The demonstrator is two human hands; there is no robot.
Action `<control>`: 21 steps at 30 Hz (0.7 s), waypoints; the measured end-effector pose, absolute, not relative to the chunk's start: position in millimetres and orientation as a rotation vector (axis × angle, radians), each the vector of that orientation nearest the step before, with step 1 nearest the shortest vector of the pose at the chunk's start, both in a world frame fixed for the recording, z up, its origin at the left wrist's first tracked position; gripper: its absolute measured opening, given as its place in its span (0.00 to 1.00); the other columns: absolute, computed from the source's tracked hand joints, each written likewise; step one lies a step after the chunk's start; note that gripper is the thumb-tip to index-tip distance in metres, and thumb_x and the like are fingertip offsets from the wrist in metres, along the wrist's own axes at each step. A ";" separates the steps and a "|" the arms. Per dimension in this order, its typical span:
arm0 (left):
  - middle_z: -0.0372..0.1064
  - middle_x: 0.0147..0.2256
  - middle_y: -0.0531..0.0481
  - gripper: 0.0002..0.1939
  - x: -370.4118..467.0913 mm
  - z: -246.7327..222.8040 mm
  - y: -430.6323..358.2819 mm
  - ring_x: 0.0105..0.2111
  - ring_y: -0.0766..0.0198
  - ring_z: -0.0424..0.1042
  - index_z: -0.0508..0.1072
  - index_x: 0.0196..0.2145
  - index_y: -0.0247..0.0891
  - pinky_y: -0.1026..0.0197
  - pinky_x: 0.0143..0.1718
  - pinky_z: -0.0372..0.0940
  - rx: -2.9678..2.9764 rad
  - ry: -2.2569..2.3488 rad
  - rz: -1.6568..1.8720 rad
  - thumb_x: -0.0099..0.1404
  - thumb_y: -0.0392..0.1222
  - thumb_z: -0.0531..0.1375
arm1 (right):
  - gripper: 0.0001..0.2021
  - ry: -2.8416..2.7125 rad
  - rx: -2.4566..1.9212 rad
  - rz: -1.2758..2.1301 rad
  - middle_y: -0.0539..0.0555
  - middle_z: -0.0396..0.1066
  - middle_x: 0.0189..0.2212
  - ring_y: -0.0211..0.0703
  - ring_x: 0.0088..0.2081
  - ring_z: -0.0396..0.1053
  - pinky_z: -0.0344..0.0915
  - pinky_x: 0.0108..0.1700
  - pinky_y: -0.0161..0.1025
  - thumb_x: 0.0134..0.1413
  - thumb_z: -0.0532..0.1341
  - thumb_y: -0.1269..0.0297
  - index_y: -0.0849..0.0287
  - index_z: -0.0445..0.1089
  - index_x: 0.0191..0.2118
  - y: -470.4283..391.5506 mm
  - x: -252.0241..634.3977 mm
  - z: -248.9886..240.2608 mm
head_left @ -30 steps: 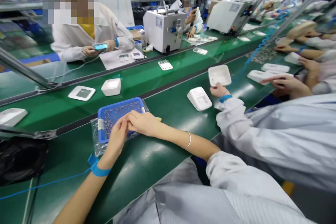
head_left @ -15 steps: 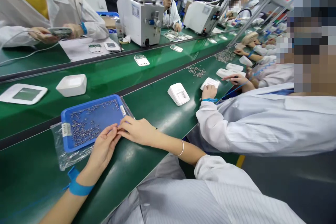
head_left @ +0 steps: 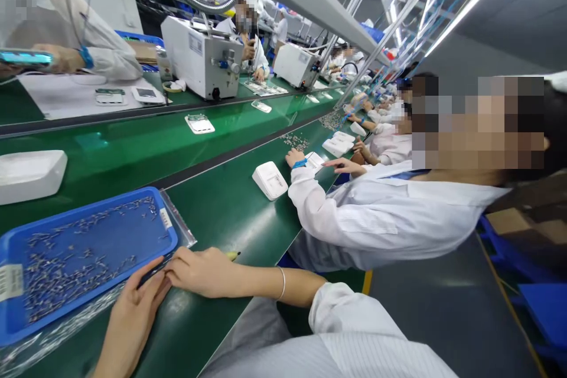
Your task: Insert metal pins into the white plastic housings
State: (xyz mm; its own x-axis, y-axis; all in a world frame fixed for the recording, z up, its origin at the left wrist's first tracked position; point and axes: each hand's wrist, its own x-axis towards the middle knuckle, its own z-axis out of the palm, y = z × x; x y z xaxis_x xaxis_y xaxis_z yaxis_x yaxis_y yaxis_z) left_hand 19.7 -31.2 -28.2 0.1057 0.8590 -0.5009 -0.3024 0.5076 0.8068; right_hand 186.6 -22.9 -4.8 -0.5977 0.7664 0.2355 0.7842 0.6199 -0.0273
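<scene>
My left hand (head_left: 135,310) is closed, its fingertips pinched together by the front edge of a blue tray (head_left: 110,207). My right hand (head_left: 201,271) meets it there, fingers wrapped round a slim tool whose yellow-green end (head_left: 231,255) with a dark tip pokes out behind the hand. A dark thin piece shows between the fingertips of both hands; what the left pinches is too hidden to name. Many small metal screws (head_left: 66,283) lie scattered in the tray. Under the tray is a clear plastic bag (head_left: 183,227).
A white housing (head_left: 269,181) stands on the green bench to the right. Beside it a co-worker's hands (head_left: 296,158) work on a white part. Loose metal pieces (head_left: 296,141) lie beyond. Across the dark rail, a white housing (head_left: 33,174) and a white panel (head_left: 199,124) rest on the green belt.
The view has swung right, so the tray and bench sit further left and the tray appears larger. My hands stay together at the tray's edge; the tool's yellow-green end now shows.
</scene>
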 end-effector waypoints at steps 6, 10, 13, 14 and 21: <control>0.74 0.56 0.46 0.33 15.8 -38.4 -42.6 0.58 0.54 0.73 0.66 0.58 0.50 0.53 0.65 0.63 0.952 1.126 0.841 0.60 0.63 0.67 | 0.11 -2.307 -1.880 0.116 0.49 0.73 0.49 0.37 0.42 0.75 0.68 0.30 0.30 0.71 0.55 0.54 0.52 0.68 0.49 6.2 229.4 21.8; 0.71 0.59 0.47 0.27 9.2 -42.2 -48.4 0.62 0.50 0.68 0.70 0.56 0.52 0.47 0.65 0.62 1.239 1.154 0.682 0.64 0.66 0.60 | 0.15 -1.756 -2.484 0.022 0.65 0.69 0.57 0.46 0.47 0.76 0.73 0.40 0.36 0.75 0.45 0.64 0.62 0.63 0.57 32.4 305.7 41.5; 0.71 0.58 0.49 0.24 10.4 -42.7 -53.5 0.60 0.47 0.70 0.74 0.55 0.55 0.44 0.62 0.66 1.479 1.158 0.552 0.67 0.64 0.54 | 0.17 -1.555 -2.666 0.002 0.72 0.73 0.48 0.52 0.43 0.78 0.73 0.40 0.40 0.73 0.43 0.70 0.71 0.62 0.57 29.1 342.2 38.5; 0.71 0.59 0.49 0.24 12.7 -43.4 -55.8 0.60 0.47 0.70 0.73 0.56 0.55 0.43 0.61 0.67 1.565 1.140 0.544 0.68 0.63 0.54 | 0.16 -1.534 -2.686 0.012 0.71 0.74 0.45 0.53 0.41 0.78 0.73 0.39 0.41 0.73 0.43 0.70 0.72 0.63 0.55 21.4 344.2 35.6; 0.55 0.69 0.39 0.44 30.0 -56.6 -66.1 0.70 0.40 0.52 0.55 0.70 0.39 0.37 0.72 0.46 2.124 1.109 0.775 0.63 0.59 0.62 | 0.09 -1.848 -2.292 0.520 0.51 0.78 0.45 0.40 0.37 0.78 0.71 0.41 0.32 0.67 0.61 0.61 0.55 0.68 0.50 -78.9 248.2 28.2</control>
State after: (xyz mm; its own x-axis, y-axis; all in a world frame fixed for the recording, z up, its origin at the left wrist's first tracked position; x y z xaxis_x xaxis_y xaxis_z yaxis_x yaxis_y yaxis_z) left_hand 30.0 -66.1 -56.6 0.4771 0.8526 0.2135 0.4929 -0.4606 0.7381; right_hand 248.2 -78.9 28.2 0.1803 0.9685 -0.1716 0.9159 -0.2289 -0.3296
